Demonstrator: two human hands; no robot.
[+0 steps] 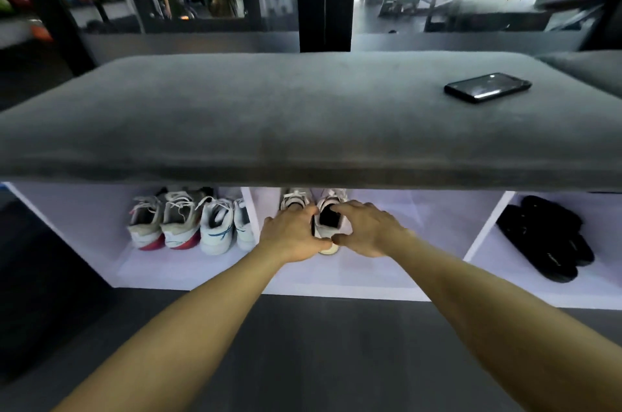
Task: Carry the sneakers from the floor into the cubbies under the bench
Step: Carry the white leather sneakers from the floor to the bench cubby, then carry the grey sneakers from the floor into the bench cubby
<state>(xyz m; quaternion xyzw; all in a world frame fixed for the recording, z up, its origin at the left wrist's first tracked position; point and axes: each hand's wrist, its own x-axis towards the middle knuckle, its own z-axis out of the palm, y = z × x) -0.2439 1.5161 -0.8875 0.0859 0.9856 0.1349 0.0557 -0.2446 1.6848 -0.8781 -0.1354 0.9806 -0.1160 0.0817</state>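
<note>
Both hands grasp a pair of white sneakers in the middle cubby under the counter.

Two bare forearms reach forward over the dark floor (303,344) and converge at the middle cubby (420,260). The left hand (291,233) curls over the heel of the left sneaker (296,199); the right hand (368,230) grips the heel collar of the right sneaker (331,226), thumb at the heel, fingers over the rim. The two sneakers stand side by side between the hands, long axes running front to back, heels toward the person and toes pointing into the cubby. In the left cubby (84,226) two more pairs (192,223) stand the same way; black slippers (548,240) lie in the right one. Above, a phone (488,87) lies on the grey cushioned counter (269,115).
</note>
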